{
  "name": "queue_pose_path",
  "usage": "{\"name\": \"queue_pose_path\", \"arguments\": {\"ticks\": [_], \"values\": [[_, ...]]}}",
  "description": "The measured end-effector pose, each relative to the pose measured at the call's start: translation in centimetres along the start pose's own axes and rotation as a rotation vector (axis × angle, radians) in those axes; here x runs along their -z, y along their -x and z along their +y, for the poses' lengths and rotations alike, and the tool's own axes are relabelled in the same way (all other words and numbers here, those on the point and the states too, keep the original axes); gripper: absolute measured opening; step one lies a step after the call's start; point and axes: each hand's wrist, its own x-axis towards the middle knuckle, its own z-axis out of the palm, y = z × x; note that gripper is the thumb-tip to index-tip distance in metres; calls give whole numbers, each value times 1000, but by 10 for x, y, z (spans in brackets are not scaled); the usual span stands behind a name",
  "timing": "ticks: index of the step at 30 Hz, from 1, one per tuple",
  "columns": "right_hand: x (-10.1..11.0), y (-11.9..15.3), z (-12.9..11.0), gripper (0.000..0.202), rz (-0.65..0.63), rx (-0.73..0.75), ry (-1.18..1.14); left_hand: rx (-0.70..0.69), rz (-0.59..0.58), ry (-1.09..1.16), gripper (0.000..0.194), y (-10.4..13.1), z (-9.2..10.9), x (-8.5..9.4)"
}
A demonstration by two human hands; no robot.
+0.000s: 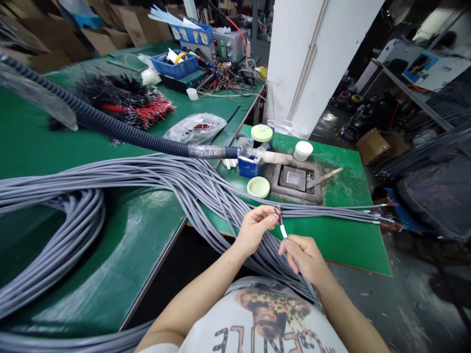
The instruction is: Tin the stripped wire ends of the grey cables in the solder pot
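Observation:
My right hand (pixel 300 250) is closed around the grey jacket of a cable, just below a white sleeve (pixel 283 231) near its end. Thin coloured wires (pixel 280 215) fan out above that sleeve. With fingertips pinched, my left hand (pixel 259 225) holds some of these wires; exactly which ones is too small to tell. Under and behind both hands runs a thick bundle of grey cables (pixel 206 181). To the right, several cable ends with bared coloured wires (pixel 386 218) lie over the green board's far edge.
A solder pot (pixel 294 177) with a scraper (pixel 326 177) across it sits ahead, below a corrugated hose (pixel 147 139). Around it stand a pale green dish (pixel 258 187), a white tub (pixel 303 150) and a blue box (pixel 250 166). Black and red wires (pixel 125 100) are piled left.

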Motion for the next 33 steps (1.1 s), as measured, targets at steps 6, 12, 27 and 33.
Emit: {"name": "queue_pose_path", "arguments": {"ticks": [6, 12, 27, 33], "values": [[0, 0, 0, 39, -4, 15, -20, 63, -50, 35, 15, -3, 3, 4], [-6, 1, 11, 36, 93, 69, -117, 84, -28, 193, 23, 5, -8, -4], [-20, -6, 5, 36, 211, 136, 448, -455, 40, -705, 10, 7, 28, 1], [-26, -7, 7, 35, 214, 164, 585, -206, -51, -737, 16, 2, 43, 14]]}}
